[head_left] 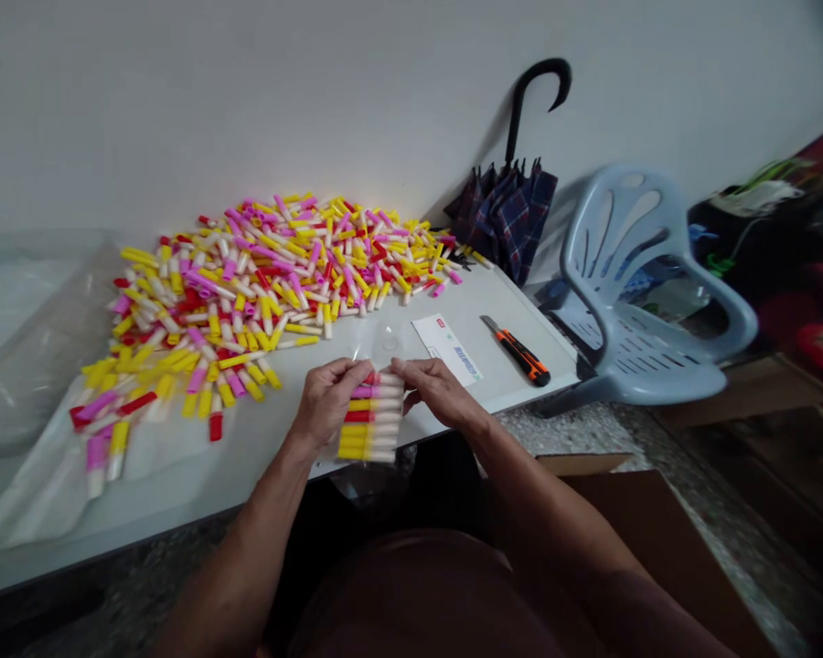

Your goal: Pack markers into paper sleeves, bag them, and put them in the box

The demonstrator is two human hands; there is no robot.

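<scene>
Just over the table's front edge, a clear bag (372, 422) holds a stacked row of small tubes with yellow, pink or red ends and whitish ends. My left hand (330, 395) grips the bag at its upper left, thumb on top. The fingers of my right hand (431, 386) pinch its upper right corner. Beyond the hands, a large heap of loose tubes (267, 274) in the same colours lies against the wall. A printed white card (447, 348) and an orange and black utility knife (517, 351), its blade showing, lie to the right.
The white table (198, 484) carries clear plastic sheeting (34, 347) at the left. A folded plaid umbrella (511, 215) leans on the wall behind the table's right end. A blue-grey plastic chair (648, 302) and an open cardboard box (658, 539) stand at the right.
</scene>
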